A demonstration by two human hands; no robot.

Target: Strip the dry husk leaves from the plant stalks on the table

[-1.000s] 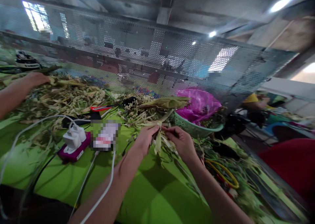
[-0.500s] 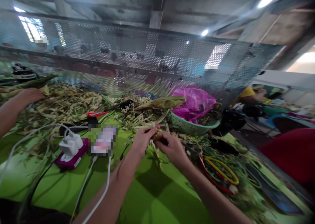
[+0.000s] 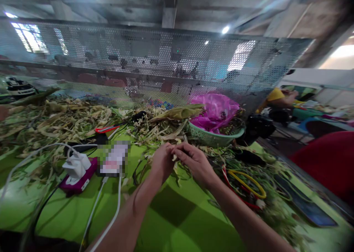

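Over the green table (image 3: 171,218), my left hand (image 3: 162,162) is closed, its fingertips meeting those of my right hand. My right hand (image 3: 193,162) is also closed, thumb and fingers pinched together. A small pale piece shows between the two hands, too small to name for certain. Dry, pale plant strips (image 3: 166,132) lie just beyond them, and a few thin strips rest on the table below my fingers. Behind my right hand stands a green basket (image 3: 218,137) holding a pink plastic bag (image 3: 217,111).
A phone (image 3: 114,159) with a white cable and a purple power block (image 3: 80,178) with white plugs lie at left. Yellow and red cables (image 3: 249,182) are at right. A perforated metal screen (image 3: 143,67) stands behind. A person's red garment (image 3: 326,163) shows far right.
My hands have come closer together and their fingertips now meet. Another person's arm at the far left has mostly left the view. The view has shifted slightly.
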